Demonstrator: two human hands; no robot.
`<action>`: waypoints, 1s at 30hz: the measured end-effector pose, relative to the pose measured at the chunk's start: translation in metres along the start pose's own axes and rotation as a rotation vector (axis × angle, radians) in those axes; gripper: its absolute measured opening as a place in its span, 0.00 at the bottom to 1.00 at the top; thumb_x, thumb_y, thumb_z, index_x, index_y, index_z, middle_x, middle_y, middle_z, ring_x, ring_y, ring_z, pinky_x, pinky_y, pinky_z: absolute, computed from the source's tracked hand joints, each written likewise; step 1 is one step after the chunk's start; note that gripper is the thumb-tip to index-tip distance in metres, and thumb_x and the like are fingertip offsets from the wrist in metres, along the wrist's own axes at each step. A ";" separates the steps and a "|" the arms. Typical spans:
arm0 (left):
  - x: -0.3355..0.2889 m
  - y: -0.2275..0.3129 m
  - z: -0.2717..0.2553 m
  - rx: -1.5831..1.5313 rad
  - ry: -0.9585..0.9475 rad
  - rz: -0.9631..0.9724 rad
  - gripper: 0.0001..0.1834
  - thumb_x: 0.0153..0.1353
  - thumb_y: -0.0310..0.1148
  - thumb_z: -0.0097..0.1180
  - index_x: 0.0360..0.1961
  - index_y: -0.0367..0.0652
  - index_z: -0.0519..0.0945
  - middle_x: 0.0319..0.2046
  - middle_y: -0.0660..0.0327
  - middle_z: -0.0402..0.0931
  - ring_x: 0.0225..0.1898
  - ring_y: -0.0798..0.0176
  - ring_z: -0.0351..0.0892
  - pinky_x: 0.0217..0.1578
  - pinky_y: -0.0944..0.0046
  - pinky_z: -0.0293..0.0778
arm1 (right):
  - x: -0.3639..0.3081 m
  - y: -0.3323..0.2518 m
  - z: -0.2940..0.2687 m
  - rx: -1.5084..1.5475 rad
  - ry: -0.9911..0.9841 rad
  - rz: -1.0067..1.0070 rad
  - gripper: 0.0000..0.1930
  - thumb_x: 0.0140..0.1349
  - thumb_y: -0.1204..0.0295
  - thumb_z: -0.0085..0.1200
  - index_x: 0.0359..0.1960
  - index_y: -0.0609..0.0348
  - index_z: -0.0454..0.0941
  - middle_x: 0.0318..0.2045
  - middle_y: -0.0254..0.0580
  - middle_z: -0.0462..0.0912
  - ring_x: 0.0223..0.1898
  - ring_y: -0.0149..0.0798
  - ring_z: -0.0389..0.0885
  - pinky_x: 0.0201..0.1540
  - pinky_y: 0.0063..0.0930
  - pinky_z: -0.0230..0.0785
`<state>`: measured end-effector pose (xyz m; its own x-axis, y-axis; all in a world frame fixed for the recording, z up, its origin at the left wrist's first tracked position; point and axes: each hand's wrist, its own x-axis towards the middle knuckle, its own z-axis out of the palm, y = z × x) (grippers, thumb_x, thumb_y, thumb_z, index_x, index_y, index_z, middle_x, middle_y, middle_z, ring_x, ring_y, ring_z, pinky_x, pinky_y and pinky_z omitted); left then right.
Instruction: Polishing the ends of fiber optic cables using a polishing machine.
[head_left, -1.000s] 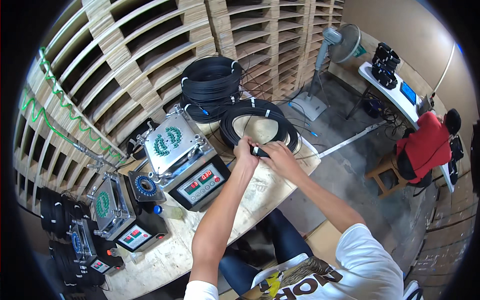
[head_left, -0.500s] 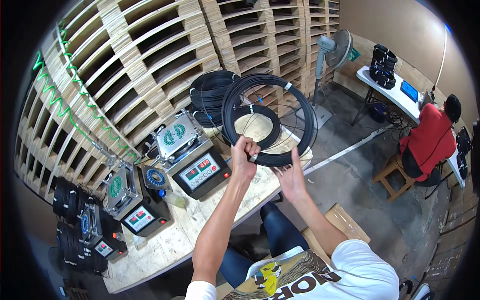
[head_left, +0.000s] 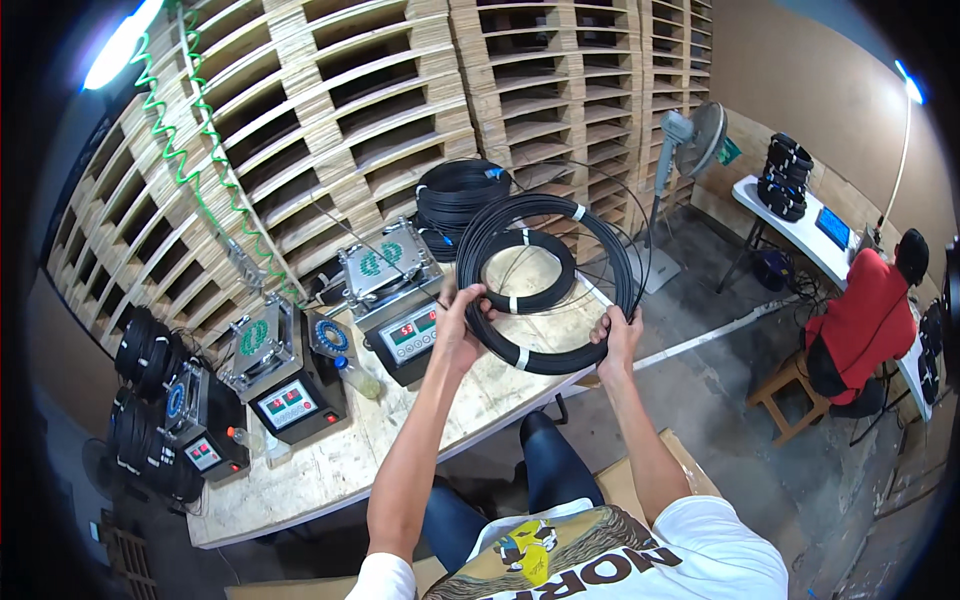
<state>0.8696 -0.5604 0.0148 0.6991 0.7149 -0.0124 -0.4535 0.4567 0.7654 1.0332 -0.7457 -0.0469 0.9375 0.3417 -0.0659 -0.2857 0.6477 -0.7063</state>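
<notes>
Boldly lettered white shirt [head_left: 722, 548]; black coil [head_left: 562, 361] in both hands [head_left: 461, 320] [head_left: 618, 340].

Pedestal fan [head_left: 676, 131], grey: stood on the floor. Wooden pallets [head_left: 345, 150]: stacked high, left of the fan. Green spiral hoses [head_left: 168, 150]: hung far left of the fan. White table [head_left: 800, 234]: placed right of the fan; blue-screened device [head_left: 833, 227] carried on top. Wooden stool [head_left: 785, 402]: set nearer than the fan, occupied by a red-clad person [head_left: 862, 305].
</notes>
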 end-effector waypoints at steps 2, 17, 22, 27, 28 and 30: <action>-0.012 0.021 0.008 0.060 0.032 0.080 0.44 0.60 0.23 0.60 0.73 0.60 0.53 0.35 0.57 0.80 0.27 0.65 0.77 0.26 0.63 0.78 | -0.005 0.000 0.003 0.006 -0.061 0.000 0.12 0.60 0.81 0.47 0.41 0.54 0.60 0.20 0.33 0.65 0.15 0.28 0.64 0.16 0.26 0.60; -0.044 0.081 0.001 0.612 0.038 0.383 0.48 0.53 0.15 0.46 0.77 0.59 0.53 0.27 0.63 0.73 0.15 0.73 0.66 0.16 0.70 0.68 | -0.001 -0.022 0.061 -0.203 -0.430 -0.032 0.34 0.63 0.79 0.56 0.67 0.57 0.51 0.30 0.41 0.75 0.17 0.33 0.74 0.16 0.31 0.74; -0.053 0.084 0.005 0.416 0.030 0.425 0.50 0.51 0.13 0.45 0.76 0.59 0.53 0.24 0.65 0.68 0.14 0.74 0.63 0.14 0.70 0.66 | 0.023 -0.035 0.090 -0.475 -0.398 -0.070 0.48 0.58 0.72 0.67 0.74 0.57 0.46 0.37 0.48 0.80 0.26 0.37 0.81 0.27 0.33 0.80; -0.053 0.084 0.005 0.465 -0.020 0.405 0.49 0.51 0.14 0.45 0.76 0.58 0.55 0.24 0.66 0.67 0.14 0.74 0.63 0.14 0.70 0.65 | 0.071 -0.032 0.103 -0.708 -0.504 -0.580 0.45 0.50 0.68 0.73 0.70 0.61 0.61 0.55 0.55 0.79 0.56 0.46 0.78 0.61 0.33 0.68; -0.052 0.085 0.004 0.477 -0.047 0.393 0.47 0.52 0.15 0.47 0.75 0.57 0.57 0.23 0.66 0.68 0.14 0.74 0.63 0.15 0.71 0.65 | 0.080 -0.037 0.110 -0.779 -0.612 -0.586 0.44 0.49 0.68 0.72 0.69 0.60 0.63 0.56 0.54 0.79 0.55 0.44 0.79 0.59 0.33 0.69; -0.049 0.086 0.003 0.565 -0.034 0.375 0.46 0.53 0.16 0.47 0.75 0.57 0.58 0.23 0.66 0.70 0.14 0.75 0.62 0.15 0.72 0.65 | 0.085 -0.036 0.114 -0.854 -0.764 -0.633 0.37 0.50 0.69 0.69 0.65 0.57 0.70 0.52 0.56 0.82 0.51 0.45 0.83 0.55 0.35 0.73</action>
<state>0.7980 -0.5581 0.0829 0.5720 0.7498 0.3326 -0.3165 -0.1723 0.9328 1.1006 -0.6626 0.0535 0.4325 0.6195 0.6551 0.6404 0.3004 -0.7069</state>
